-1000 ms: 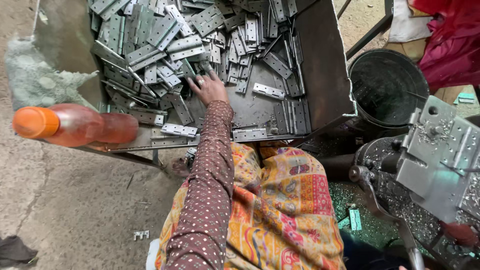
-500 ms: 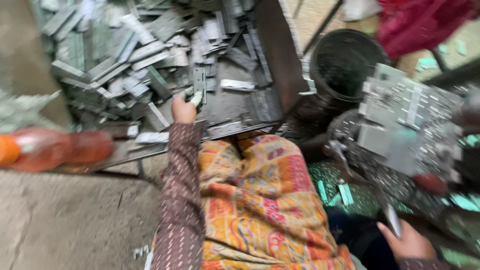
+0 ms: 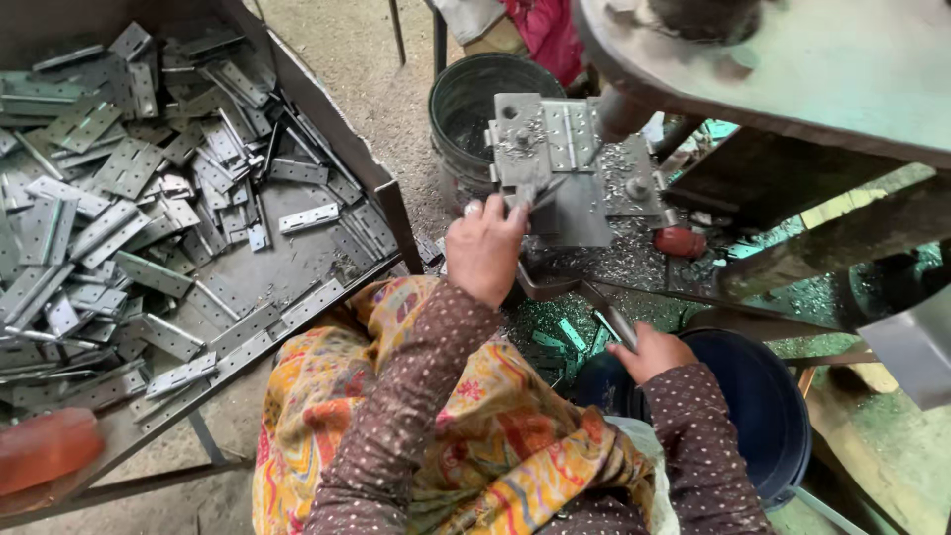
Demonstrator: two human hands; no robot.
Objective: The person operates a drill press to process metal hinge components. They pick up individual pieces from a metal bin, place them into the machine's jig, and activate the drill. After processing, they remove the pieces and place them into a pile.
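Observation:
My left hand (image 3: 483, 250) is up at a small grey metal press fixture (image 3: 580, 163), its fingers closed on a flat metal hinge plate (image 3: 532, 196) that touches the fixture's front. Lower down, my right hand (image 3: 649, 352) grips a thin metal lever handle (image 3: 614, 319) that runs up toward the fixture's base. Both sleeves are brown with dots, over a yellow patterned cloth on my lap. Metal shavings lie all around the fixture.
A big steel tray (image 3: 381, 193) at the left holds several loose hinge plates (image 3: 149, 198). Behind the fixture stands a dark bucket (image 3: 466, 99), and a blue bucket (image 3: 768, 416) sits by my right hand. An orange bottle (image 3: 45, 451) lies at the lower left. A red knob (image 3: 680, 241) is right of the fixture.
My left hand left the tray of hinges and came right to the press fixture with a plate in it. The view swung right, and my right hand now shows on the lever.

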